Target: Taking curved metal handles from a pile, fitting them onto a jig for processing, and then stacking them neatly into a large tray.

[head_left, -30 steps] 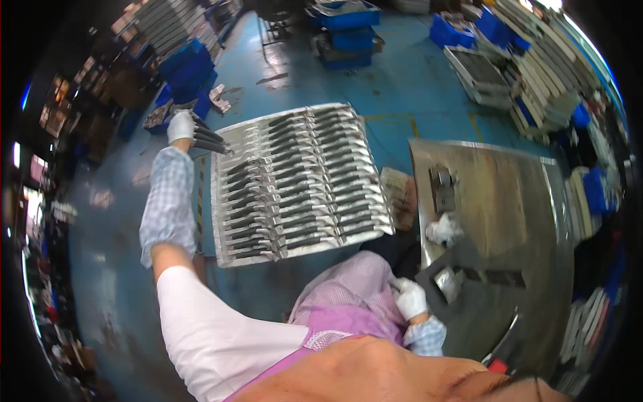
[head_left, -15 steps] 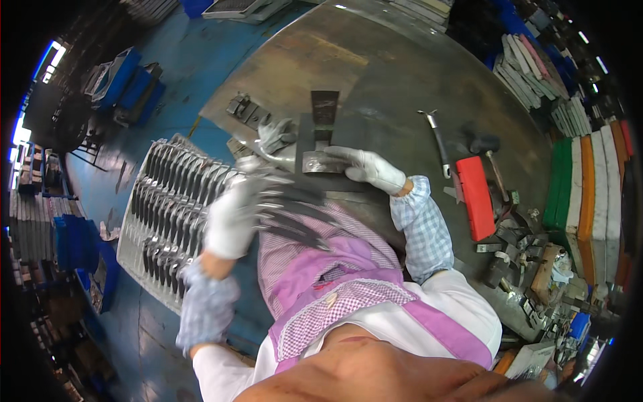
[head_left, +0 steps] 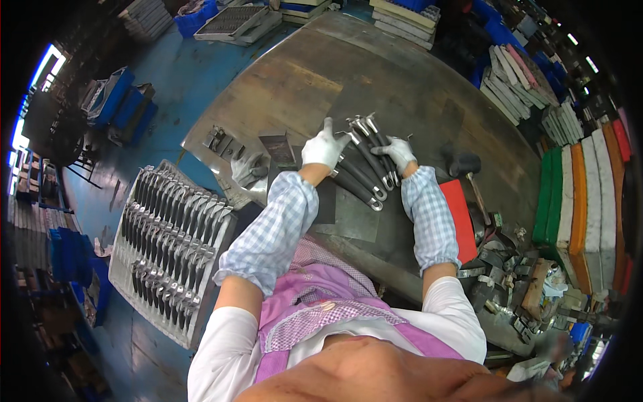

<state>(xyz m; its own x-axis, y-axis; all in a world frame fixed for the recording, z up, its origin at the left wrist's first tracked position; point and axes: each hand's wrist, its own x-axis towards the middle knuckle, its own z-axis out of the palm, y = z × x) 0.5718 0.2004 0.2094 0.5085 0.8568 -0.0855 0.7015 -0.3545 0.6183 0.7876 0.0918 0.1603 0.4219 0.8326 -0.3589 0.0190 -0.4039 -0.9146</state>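
Evidently, I'm looking down from afar on a bundle of black handles (head_left: 368, 157) on the desk (head_left: 288, 84), just past the middle of my view toward 1 o'clock; call that bundle the centre of my clock. My left hand (head_left: 321, 149) sits at its 9, one finger pointing up toward 12 and the thumb spread toward the handles. Whether its hidden fingers pinch anything, I cannot tell. My right hand (head_left: 397, 153) is at 3, its fingers closed over the handles on that side.

I judge the step in hand to be setting this handful down and sorting it out. The next move probably calls for the right hand to steady the bunch while the left parts one handle from it, minding that the loose ones could roll or slide.

The handles lie in a loose fan, long axes roughly 11 to 5 o'clock, with silver looped ends (head_left: 381, 195) toward 5 and bright metal tips (head_left: 366, 122) toward 11 or 12.

At 8, beside the desk, a pale tray (head_left: 123, 269) carries rows of similar handles (head_left: 161, 244). A grey glove (head_left: 248, 167) rests at 9, a black mallet (head_left: 465, 163) at 3, and a red box (head_left: 462, 214) at 4, partly behind my right sleeve.
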